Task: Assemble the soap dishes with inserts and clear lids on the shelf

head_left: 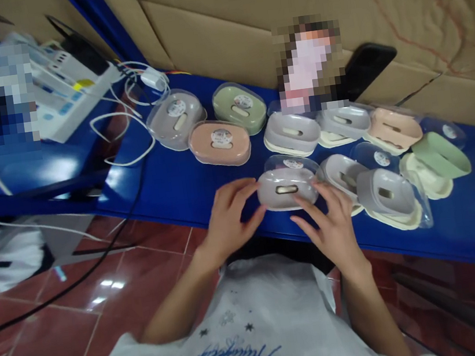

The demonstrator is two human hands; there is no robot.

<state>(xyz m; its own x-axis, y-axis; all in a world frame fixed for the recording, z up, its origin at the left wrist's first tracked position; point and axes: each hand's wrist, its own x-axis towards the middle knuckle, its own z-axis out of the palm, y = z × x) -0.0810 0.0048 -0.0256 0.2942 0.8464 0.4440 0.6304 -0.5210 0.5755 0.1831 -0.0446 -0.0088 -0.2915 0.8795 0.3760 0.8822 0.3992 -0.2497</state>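
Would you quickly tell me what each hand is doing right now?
Left hand: open, fingers on the left end of the grey soap box.
Right hand: open, fingertips touching the same box's right end.

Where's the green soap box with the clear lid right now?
In the head view, the green box sits at the far left of the blue table, between the grey box and pink box.

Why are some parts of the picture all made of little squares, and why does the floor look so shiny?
In the head view, two patches are pixelated on purpose: one at the far left, one above the soap boxes by the cardboard wall. The red tile floor shines with white glare from a light. The blue table gleams at its left end too. The hands on the grey soap box look slightly soft.
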